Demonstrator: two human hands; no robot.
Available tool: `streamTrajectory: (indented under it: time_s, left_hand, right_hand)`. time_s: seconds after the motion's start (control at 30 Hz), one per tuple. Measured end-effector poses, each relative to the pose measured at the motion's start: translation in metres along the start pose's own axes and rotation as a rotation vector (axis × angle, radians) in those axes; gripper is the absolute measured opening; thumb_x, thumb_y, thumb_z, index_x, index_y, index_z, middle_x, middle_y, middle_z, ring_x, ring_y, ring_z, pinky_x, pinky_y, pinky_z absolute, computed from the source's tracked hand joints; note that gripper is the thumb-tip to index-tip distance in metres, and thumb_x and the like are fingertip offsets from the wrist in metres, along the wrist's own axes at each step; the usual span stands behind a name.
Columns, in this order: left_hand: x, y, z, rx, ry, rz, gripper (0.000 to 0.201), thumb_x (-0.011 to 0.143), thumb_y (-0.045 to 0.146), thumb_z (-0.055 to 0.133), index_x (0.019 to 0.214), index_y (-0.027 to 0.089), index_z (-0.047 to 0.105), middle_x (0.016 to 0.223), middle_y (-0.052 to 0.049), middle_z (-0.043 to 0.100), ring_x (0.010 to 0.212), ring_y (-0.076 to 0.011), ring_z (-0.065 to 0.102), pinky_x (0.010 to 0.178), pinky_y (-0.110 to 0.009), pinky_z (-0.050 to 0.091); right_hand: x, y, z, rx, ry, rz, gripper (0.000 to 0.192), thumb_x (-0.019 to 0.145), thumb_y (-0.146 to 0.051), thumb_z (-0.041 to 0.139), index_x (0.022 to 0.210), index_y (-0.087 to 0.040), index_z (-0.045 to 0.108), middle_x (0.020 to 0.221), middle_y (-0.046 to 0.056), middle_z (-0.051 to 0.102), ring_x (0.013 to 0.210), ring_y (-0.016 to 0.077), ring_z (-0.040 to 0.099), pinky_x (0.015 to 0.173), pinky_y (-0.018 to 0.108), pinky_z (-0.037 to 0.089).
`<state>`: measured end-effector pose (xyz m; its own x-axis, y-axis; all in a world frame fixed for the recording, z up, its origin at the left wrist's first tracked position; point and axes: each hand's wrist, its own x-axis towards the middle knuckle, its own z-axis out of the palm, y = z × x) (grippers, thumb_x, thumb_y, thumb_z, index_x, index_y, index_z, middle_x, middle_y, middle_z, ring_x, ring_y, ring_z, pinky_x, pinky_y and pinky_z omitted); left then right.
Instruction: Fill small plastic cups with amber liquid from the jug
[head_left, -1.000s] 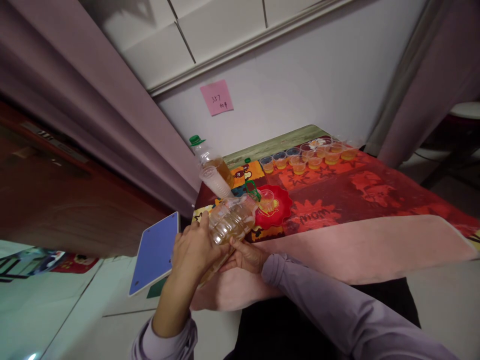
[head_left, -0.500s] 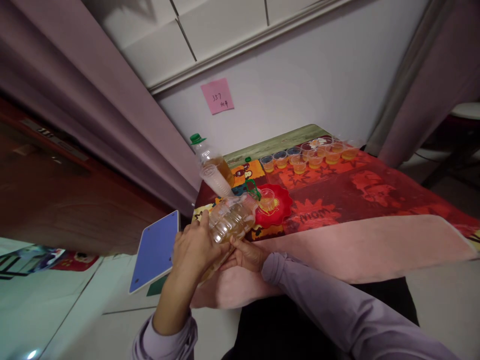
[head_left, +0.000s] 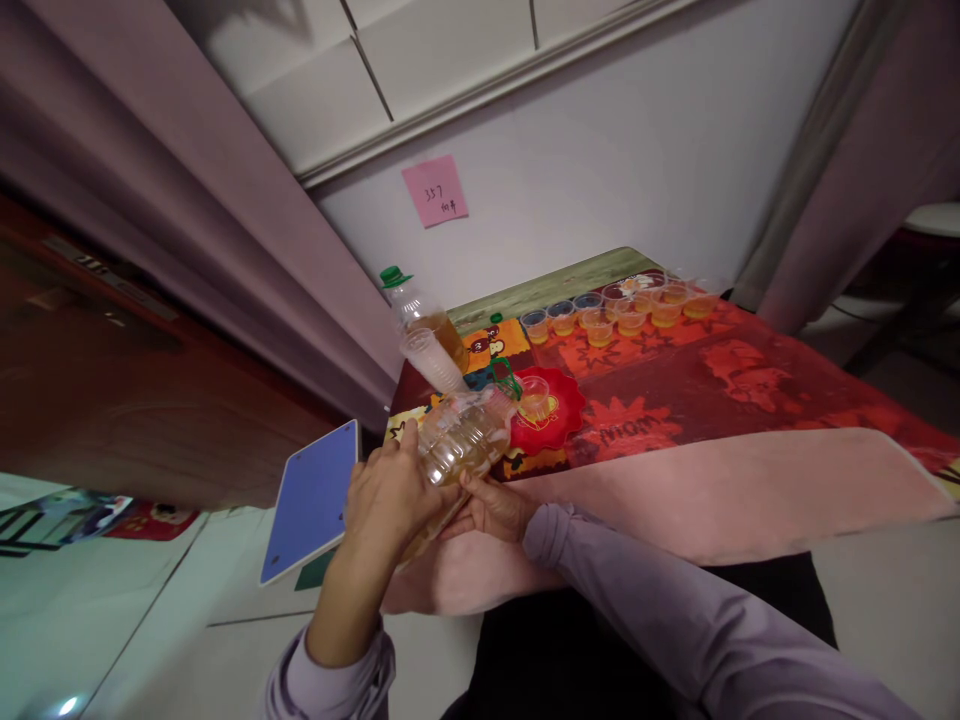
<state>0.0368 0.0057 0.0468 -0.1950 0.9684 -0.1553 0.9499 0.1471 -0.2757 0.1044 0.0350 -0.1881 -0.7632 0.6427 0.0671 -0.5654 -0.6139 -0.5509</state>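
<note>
A table (head_left: 750, 400) with a red patterned cloth fills the right half of the view, and a pink cloth (head_left: 720, 490) hangs over its near edge. Left of the table, lower down, lies a blue board (head_left: 311, 500) on the pale floor. On the wall above the table sticks a pink note (head_left: 435, 190).

Over the near left corner of the table, a large clear plastic bottle (head_left: 461, 440) with amber liquid is tipped on its side, its green-ringed neck pointing toward a small clear cup (head_left: 534, 397). That cup stands on a red scalloped plate (head_left: 559, 420). The left hand (head_left: 390, 495) wraps around the bottle's base end from the left, fingers closed on it. The right hand (head_left: 491, 510) supports the bottle from below, fingers curled against its underside.

Behind the tipped bottle stands a second bottle with a green cap (head_left: 420, 315), upright, partly filled with amber liquid, and a stack of clear cups (head_left: 431, 362) leans against it.

Along the far edge of the table sits a row of small filled cups (head_left: 615, 315), close together.
</note>
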Motion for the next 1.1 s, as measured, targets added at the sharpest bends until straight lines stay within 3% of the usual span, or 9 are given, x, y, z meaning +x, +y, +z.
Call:
streamTrajectory:
  time_s: [0.2,0.47,1.1]
  left_hand:
    - [0.0001,0.0012,-0.0007,-0.002,-0.001,0.000,0.082,0.090,0.060,0.074,0.157,0.018,0.052,0.132,-0.021,0.078,0.123,-0.0413,0.076,0.097,-0.046,0.054]
    - [0.0015,-0.0005,0.0024,0.006,0.010,0.008,0.083,0.091,0.063,0.073,0.157,0.017,0.052,0.131,-0.021,0.078,0.122,-0.0408,0.076,0.096,-0.045,0.054]
    - [0.0024,0.0003,0.0030,0.025,0.009,0.003,0.083,0.091,0.065,0.073,0.156,0.019,0.052,0.131,-0.019,0.078,0.122,-0.0390,0.075,0.096,-0.043,0.052]
  right_hand:
    - [0.0004,0.0018,-0.0016,0.007,-0.014,-0.010,0.076,0.094,-0.071,0.085,0.148,-0.024,0.058,0.129,0.014,0.083,0.110,0.0315,0.084,0.105,0.060,0.064]
    - [0.0010,0.0017,-0.0027,-0.021,-0.014,0.015,0.067,0.100,-0.072,0.077,0.142,-0.022,0.062,0.127,0.014,0.083,0.114,0.0317,0.084,0.109,0.062,0.062]
    - [0.0002,0.0008,-0.0021,-0.016,-0.020,-0.010,0.075,0.096,-0.074,0.080,0.147,-0.024,0.057,0.126,0.013,0.082,0.108,0.0300,0.084,0.104,0.058,0.064]
